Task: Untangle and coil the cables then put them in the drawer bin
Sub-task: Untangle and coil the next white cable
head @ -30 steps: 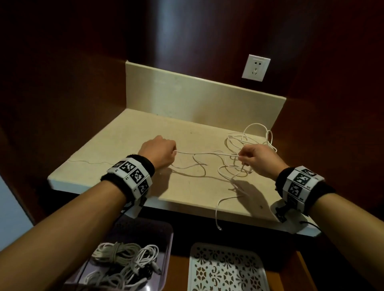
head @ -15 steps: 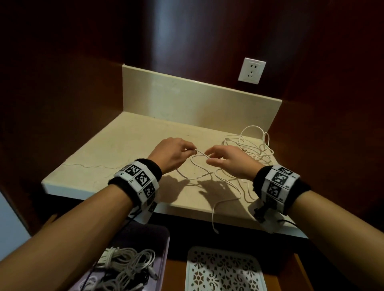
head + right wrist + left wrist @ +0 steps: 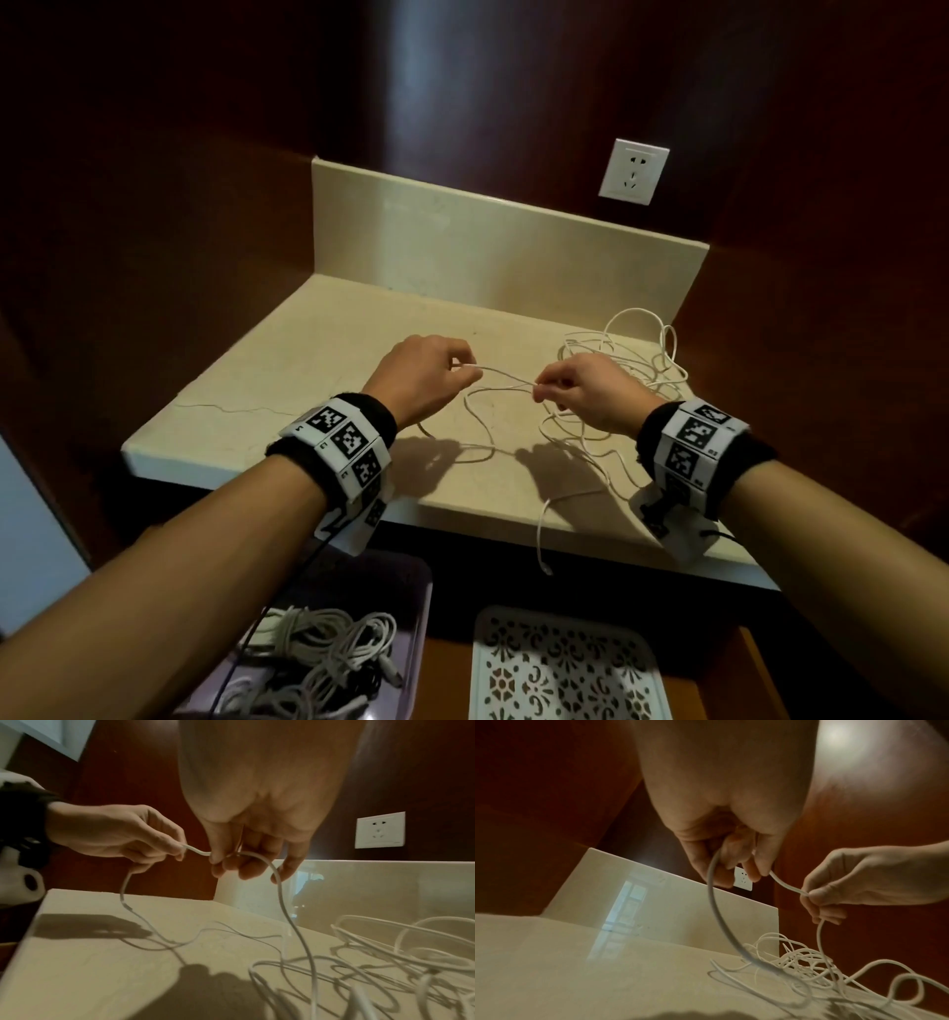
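A thin white cable [image 3: 500,379] lies tangled on the beige countertop [image 3: 318,390], with its heap [image 3: 634,360] at the back right. My left hand [image 3: 462,366] pinches one stretch of it and my right hand [image 3: 542,391] pinches it a short way along. A short length runs between them above the counter. In the left wrist view a loop [image 3: 713,912] hangs from the left hand [image 3: 734,866] down to the counter. The right wrist view shows the right hand [image 3: 231,862] with the cable [image 3: 282,902] arching off its fingers. One cable end [image 3: 542,545] dangles over the front edge.
Below the counter at lower left, a purple bin [image 3: 418,616] holds several bundled cables [image 3: 318,652]. A white patterned tray [image 3: 565,668] sits to its right. A backsplash [image 3: 488,246] and dark wood walls close the counter in. A wall socket [image 3: 633,171] is above right.
A second ago my hands held the cable stretched wide apart. They came together until almost touching, and now stand slightly apart again with slack loops hanging below.
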`<state>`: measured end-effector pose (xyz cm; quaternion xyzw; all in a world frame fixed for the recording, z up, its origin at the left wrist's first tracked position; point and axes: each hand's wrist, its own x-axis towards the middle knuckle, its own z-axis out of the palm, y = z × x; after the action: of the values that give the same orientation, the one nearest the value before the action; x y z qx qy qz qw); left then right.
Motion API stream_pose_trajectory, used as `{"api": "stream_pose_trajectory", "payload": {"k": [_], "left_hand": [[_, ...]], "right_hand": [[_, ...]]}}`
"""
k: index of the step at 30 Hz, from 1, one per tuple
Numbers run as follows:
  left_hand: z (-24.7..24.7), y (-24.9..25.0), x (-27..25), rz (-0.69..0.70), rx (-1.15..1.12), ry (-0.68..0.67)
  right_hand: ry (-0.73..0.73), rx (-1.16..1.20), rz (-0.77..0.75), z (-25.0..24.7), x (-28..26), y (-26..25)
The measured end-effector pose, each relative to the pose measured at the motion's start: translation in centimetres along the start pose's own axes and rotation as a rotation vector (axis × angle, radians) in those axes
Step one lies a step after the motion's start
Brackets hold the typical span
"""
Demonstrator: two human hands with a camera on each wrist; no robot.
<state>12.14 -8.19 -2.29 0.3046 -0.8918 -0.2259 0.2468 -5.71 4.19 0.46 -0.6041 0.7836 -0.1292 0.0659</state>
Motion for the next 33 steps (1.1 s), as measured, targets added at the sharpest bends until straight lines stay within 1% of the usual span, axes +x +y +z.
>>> {"api": "stream_pose_trajectory", "payload": {"k": [3,5,8,10,13,15,17,19,22,25,27,30,33], "left_hand": [[-0.6,-0.7,-0.2,-0.044,0.02,0.001],[-1.0,-1.4,-0.4,-0.058,0.025,-0.012],[-1.4,-2.2,-0.5,-0.062,0.044,-0.025],[-1.4,-2.3,-0.5,-0.059,0.041,-0.033],[-1.2,-1.7,-0.4,-0.037,0.045,-0.036],[-0.9,-1.2,-0.3,-0.013,0.068,-0.046],[-0.6,-0.8,-0.3,0.016,0.094,-0.061],[-0.4,-0.4,-0.2,0.042,0.104,-0.076],[-0.3,-0.2,-0.3,0.064,0.113,-0.095],[-0.6,-0.4,-0.5,0.051,0.15,-0.088],[-1.0,-0.7,-0.6,0.035,0.143,-0.058],[-1.6,-1.4,-0.5,0.027,0.126,-0.022],[-1.9,-1.7,-0.4,0.021,0.128,0.001]], "right_hand": [[0.076,-0.086,0.098,-0.2,0.2,2.8],[0.099,-0.151,0.176,-0.6,0.1,4.7],[0.057,-0.202,0.286,-1.2,-0.4,6.5],[0.024,-0.216,0.308,-1.1,-0.5,6.6],[0.03,-0.236,0.245,-0.4,-0.1,4.8],[0.044,-0.181,0.151,0.3,0.1,2.9],[0.071,-0.128,0.024,1.0,0.3,0.8],[0.074,-0.113,-0.082,1.6,0.7,-0.9],[0.05,-0.132,-0.155,2.1,1.6,-2.1],[0.066,-0.131,-0.182,1.8,1.8,-2.2],[0.073,-0.152,-0.168,1.5,2.0,-1.8],[0.101,-0.142,-0.081,1.1,2.5,-0.6],[0.112,-0.063,-0.02,1.2,2.7,0.1]]}}
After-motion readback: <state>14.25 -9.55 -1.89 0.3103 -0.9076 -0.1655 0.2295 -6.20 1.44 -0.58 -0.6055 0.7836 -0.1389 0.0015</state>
